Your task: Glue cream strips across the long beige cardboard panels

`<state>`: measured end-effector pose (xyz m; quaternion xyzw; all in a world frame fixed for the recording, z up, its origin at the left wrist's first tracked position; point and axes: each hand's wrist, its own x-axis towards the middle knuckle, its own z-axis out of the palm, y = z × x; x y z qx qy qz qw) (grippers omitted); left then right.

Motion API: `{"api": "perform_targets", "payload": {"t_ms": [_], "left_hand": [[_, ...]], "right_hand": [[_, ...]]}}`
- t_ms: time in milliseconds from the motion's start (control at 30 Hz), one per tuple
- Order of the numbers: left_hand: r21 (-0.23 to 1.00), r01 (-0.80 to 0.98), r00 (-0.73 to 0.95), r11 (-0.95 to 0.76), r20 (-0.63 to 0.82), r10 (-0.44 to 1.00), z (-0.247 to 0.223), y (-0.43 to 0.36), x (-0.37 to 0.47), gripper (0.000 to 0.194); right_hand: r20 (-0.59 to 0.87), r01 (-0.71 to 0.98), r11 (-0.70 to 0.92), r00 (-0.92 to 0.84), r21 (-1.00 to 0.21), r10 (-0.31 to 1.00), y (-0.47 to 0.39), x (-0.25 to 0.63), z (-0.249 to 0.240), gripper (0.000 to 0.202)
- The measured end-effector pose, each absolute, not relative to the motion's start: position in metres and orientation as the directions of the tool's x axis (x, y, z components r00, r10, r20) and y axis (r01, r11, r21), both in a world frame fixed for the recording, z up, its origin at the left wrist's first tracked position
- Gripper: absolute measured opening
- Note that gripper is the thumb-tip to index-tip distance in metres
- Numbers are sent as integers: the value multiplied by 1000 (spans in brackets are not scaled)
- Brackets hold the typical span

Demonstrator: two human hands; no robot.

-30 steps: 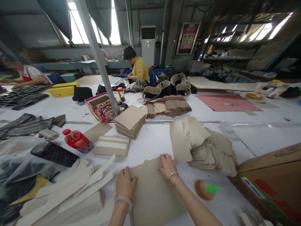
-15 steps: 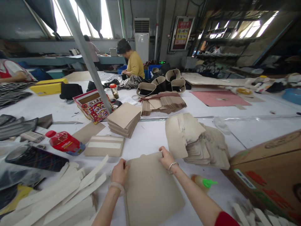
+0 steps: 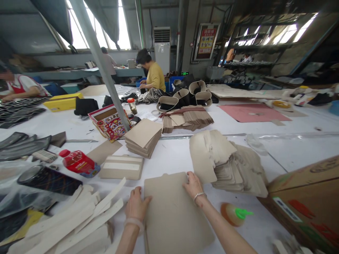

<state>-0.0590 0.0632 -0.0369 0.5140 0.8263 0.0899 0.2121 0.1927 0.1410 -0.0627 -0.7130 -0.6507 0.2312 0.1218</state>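
A stack of beige board sheets (image 3: 176, 211) with rounded corners lies flat on the white table in front of me. My left hand (image 3: 136, 204) is at its left edge, fingers stretched and thumb apart, the thumb tip reaching the edge. At the upper right corner, my right hand (image 3: 193, 185) rests with its fingers spread against the sheet's edge. Neither hand lifts anything. Right of the stack lies a glue bottle (image 3: 233, 214) with a green nozzle. A fanned pile of similar beige pieces (image 3: 225, 160) sits just beyond my right hand.
Pale strips (image 3: 76, 218) heap at the lower left, beside a dark can (image 3: 50, 179) and a red bottle (image 3: 79, 163). A cardboard box (image 3: 307, 197) stands at right. Ahead are a board stack (image 3: 144, 135), a metal post (image 3: 106, 67) and a person in yellow (image 3: 155, 76).
My left hand has loosened from the pinch on the stack's edge, its fingers now spread. My right hand's fingers have also eased at the corner. The view has shifted slightly left.
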Motion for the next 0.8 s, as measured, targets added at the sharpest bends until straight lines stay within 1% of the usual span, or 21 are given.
{"api": "perform_targets", "payload": {"t_ms": [67,133,233,333,400,433,500,567,667,733,800], "left_hand": [[358,799,-383,484,-318,867,-36,69,-57,37],[344,807,-380,481,-320,868,-37,75,-55,30],[338,827,-364,449,-286,886,-36,78,-54,26],[362,833,-358,417,-222,907,-31,72,-54,30],[383,851,-330,358,-141,934,-26,64,-53,32],[384,868,-287,315,-130,949,-25,59,-52,32],[368,902,-163,227,-198,967,-23,49,-48,31],[331,925,-78,186,-313,947,-21,42,-41,32],[256,950,-70,182,-390,918,-17,40,-29,35],[223,955,-84,195,-429,899,-14,42,-26,35],[257,939,-89,229,-461,883,-14,43,-28,34]], "right_hand": [[-209,882,-178,93,-436,974,146,191,-63,39],[-217,882,-193,107,-429,970,153,189,-62,34],[-206,875,-176,90,-451,974,157,187,-60,26],[-179,876,-175,104,-449,978,150,188,-55,30],[-125,889,-118,69,-442,990,138,189,-49,33],[-111,899,-60,12,-434,994,131,190,-46,32],[-139,911,69,-136,-407,981,116,192,-40,27],[-224,919,134,-229,-372,947,104,193,-35,29],[-307,943,123,-221,-309,926,97,192,-29,36],[-346,951,108,-210,-290,914,97,191,-27,39],[-357,944,82,-201,-321,912,96,193,-26,36]]}}
